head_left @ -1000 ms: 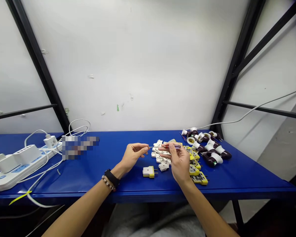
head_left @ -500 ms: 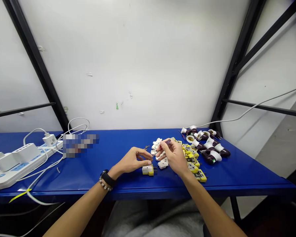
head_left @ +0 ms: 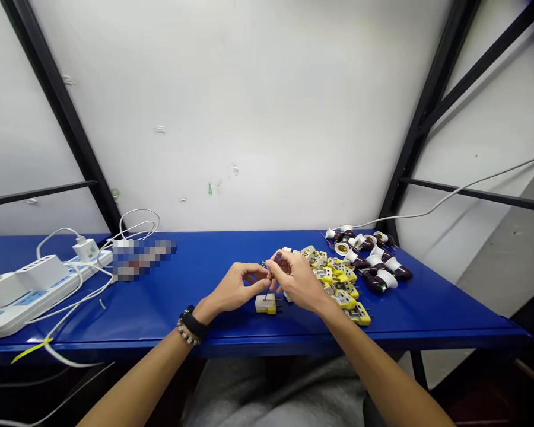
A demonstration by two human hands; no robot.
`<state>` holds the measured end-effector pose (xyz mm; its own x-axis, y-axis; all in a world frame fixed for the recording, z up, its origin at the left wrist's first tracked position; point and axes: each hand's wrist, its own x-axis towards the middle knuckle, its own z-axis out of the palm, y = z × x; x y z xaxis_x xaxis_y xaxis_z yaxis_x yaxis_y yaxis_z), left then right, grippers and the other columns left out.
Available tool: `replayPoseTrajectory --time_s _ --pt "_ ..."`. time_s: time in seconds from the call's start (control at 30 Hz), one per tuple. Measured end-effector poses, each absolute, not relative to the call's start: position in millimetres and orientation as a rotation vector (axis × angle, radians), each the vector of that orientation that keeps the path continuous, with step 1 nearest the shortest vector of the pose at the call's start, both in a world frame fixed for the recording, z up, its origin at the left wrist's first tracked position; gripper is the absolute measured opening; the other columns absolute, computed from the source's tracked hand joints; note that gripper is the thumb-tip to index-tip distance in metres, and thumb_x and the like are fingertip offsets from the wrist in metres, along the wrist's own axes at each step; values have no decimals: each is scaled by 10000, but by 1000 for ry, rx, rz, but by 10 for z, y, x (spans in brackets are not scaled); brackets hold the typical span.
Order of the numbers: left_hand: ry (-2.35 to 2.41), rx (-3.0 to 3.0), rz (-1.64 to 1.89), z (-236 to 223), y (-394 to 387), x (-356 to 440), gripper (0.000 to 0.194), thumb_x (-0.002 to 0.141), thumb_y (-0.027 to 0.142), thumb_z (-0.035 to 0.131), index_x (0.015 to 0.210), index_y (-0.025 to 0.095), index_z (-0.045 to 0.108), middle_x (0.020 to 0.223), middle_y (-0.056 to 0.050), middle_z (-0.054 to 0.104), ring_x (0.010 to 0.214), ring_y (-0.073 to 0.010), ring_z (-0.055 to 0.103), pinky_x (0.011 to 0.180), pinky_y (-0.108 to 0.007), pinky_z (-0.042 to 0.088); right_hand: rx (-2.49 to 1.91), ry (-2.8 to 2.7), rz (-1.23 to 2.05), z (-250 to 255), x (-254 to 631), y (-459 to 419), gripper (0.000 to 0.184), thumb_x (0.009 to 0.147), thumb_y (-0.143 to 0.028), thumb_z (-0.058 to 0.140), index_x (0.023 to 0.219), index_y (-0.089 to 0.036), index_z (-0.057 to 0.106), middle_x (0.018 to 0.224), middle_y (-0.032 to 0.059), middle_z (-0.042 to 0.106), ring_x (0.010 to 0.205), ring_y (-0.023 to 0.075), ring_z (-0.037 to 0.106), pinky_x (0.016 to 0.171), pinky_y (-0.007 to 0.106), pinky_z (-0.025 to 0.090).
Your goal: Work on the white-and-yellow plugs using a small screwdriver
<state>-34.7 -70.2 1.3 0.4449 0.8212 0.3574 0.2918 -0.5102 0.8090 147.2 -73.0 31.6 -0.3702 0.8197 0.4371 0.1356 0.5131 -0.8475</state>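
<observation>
Power strip (head_left: 9, 317) at the far left of the blue table (head_left: 160, 308)?

Yes, with white cables (head_left: 89, 293) trailing from it and a pixelated patch (head_left: 142, 260) beside them, too blurred to make out.

And the left hand (head_left: 238, 290)?

Next along, with a black wristband (head_left: 192, 323) and a beaded bracelet (head_left: 186, 335) at the wrist. Its fingers curl in toward the other hand, but I can't tell if that grip is closed on anything.

The right hand (head_left: 299, 281)?

That grip is firm, pinching a small screwdriver (head_left: 278, 258) with a dark handle. The shaft points down at a yellow-and-white plug (head_left: 266, 304) lying on the table beneath the hands. I can't tell if the tip touches it.

What's further right?

A heap of yellow-and-white plugs (head_left: 338, 284) just beside that hand, then dark-brown and white lamp holders (head_left: 374, 264), with a white cable (head_left: 471, 190) rising away from them toward the right.
</observation>
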Motion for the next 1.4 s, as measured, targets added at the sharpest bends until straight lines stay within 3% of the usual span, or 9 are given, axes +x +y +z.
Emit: replayPoseTrajectory --time_s 0.3,0.5,0.67,0.77,0.9,1.07,1.17,1.27,1.4 --pt "1077 2047 1108 -41 -920 -296 136 853 293 695 830 191 783 829 -36 789 785 -230 730 759 -290 567 -800 -1849 898 262 1422 -704 300 893 -402 665 683 -204 584 576 -33 612 514 142 631 444 219 470" --pt "1153 1952 1124 -107 -954 -256 220 899 328 633 831 175 776 818 -37 789 750 -229 719 695 -277 554 -736 -1821 927 266 1434 -744 237 929 -382 613 1095 -220 664 828 11 725 592 142 672 558 250 539" --pt "1170 1957 1109 -150 -1003 -270 217 909 302 604 910 195 792 885 -49 794 816 -250 728 743 -302 564 -788 -1819 808 269 1429 -759 136 880 -347 669 878 -211 669 819 24 738 621 157 681 531 242 522" --pt "1176 1923 1140 -184 -1033 -252 177 890 295 633 908 205 784 915 -51 794 836 -252 735 767 -312 581 -813 -1806 723 258 1393 -755 183 829 -357 731 777 -213 630 750 15 724 610 162 670 510 240 509" --pt "1237 1950 1223 -254 -1043 -220 161 889 245 615 868 216 772 871 -40 796 803 -242 744 742 -303 586 -813 -1776 718 242 1359 -746 185 824 -369 737 792 -217 634 713 13 710 598 173 673 494 248 515" --pt "1291 2031 1258 -325 -1035 -208 216 901 200 583 905 238 796 916 -39 809 828 -250 764 765 -311 584 -746 -1781 814 242 1407 -739 193 905 -349 631 1016 -213 713 845 43 762 658 177 712 556 264 554" --pt "1286 2042 1233 -331 -1041 -209 239 908 190 570 940 246 800 952 -39 810 853 -253 767 792 -322 585 -761 -1761 781 240 1427 -736 135 881 -339 664 877 -207 696 771 34 751 618 174 700 529 257 532" --pt "1283 2023 1219 -316 -1055 -207 226 914 214 579 969 233 798 978 -54 807 874 -259 764 798 -330 590 -810 -1694 694 222 1403 -732 213 808 -362 758 737 -213 623 692 16 709 579 169 670 486 247 501" --pt "1292 1983 1255 -311 -1056 -205 162 898 266 635 941 212 782 945 -62 801 811 -240 755 710 -297 588 -802 -1667 745 200 1368 -734 195 815 -377 759 845 -211 660 741 23 719 612 173 681 530 259 542"
